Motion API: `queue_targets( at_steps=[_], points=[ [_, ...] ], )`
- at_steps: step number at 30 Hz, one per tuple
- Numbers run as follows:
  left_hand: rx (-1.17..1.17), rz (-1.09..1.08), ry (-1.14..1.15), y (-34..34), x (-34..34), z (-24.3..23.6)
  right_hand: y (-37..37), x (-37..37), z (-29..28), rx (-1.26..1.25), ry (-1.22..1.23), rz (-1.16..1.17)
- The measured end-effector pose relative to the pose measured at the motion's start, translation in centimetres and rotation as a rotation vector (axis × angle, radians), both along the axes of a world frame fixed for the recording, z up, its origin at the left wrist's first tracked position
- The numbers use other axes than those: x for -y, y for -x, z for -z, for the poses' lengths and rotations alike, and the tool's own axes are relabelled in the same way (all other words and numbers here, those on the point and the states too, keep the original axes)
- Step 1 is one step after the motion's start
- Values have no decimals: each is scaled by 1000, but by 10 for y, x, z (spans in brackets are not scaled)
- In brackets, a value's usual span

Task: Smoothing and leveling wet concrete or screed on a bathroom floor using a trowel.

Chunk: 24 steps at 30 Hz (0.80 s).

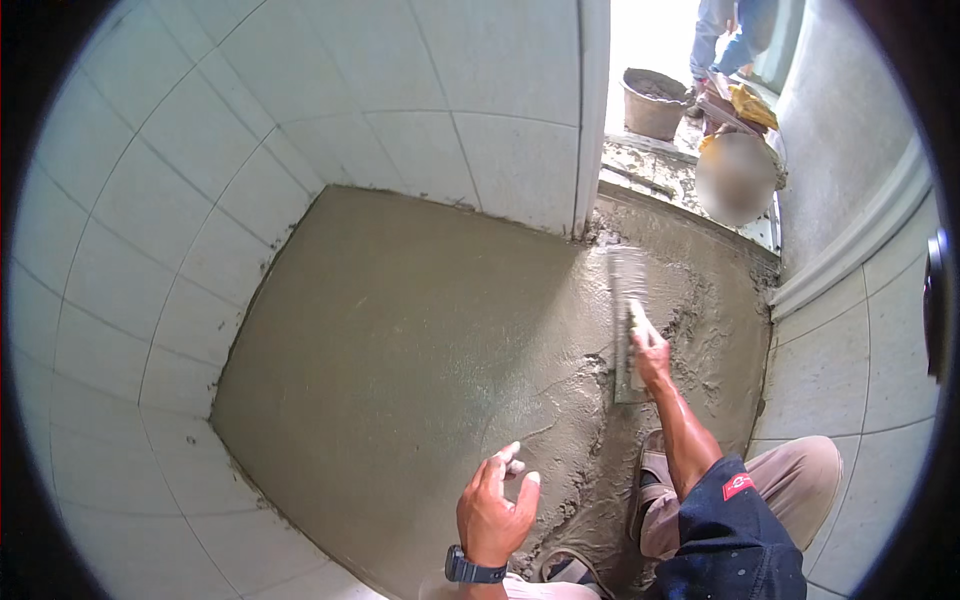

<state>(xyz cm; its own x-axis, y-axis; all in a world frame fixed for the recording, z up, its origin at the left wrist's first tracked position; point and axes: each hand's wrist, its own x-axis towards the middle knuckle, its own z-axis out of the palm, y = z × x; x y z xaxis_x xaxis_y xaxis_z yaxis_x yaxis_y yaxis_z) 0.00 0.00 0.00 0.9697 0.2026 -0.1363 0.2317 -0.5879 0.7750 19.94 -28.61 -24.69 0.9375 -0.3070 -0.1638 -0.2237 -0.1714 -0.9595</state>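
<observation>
**Right hand (652,358) grips a trowel (622,345) on wet mortar (400,320)**

Nearest, the left hand (495,510) hangs over the mortar with nothing in it, fingers partly curled and thumb apart; a dark watch (473,570) circles its wrist. Two sandalled feet (652,475) show close by, one on either side of a rough strip. Farther out, the right hand is closed around the trowel's handle. The long, flat blade lies on the mortar, to the left of the hand, reaching both ahead of it and slightly back toward the person.

The mortar covers the floor: smooth and even on the left, ridged and lumpy around the trowel. Pale tiled walls (160,230) enclose it. Past a white door frame (592,120), a doorway opens onto a bright, spattered threshold (640,165); beyond stand a bucket (655,105) and a person's blue-trousered legs (715,40). A round blur hides part of this area.

Counted: two hands, one trowel, one watch, two sandalled feet, one bucket.
</observation>
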Motion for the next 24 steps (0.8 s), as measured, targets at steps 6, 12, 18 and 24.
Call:
queue_targets(
  at_steps=[6,12,18,24],
  points=[
    [60,82,-55,2,19,-6,24,15,-1,-30,-228,93],
    [84,106,-18,-1,21,5,18,-68,27,-89,-244,-570],
    [71,147,-71,6,10,24,-30,-149,-41,-197,-36,-1023],
    [-88,106,-137,43,-8,16,-119,-173,-41,-137,60,-640]
  ],
)
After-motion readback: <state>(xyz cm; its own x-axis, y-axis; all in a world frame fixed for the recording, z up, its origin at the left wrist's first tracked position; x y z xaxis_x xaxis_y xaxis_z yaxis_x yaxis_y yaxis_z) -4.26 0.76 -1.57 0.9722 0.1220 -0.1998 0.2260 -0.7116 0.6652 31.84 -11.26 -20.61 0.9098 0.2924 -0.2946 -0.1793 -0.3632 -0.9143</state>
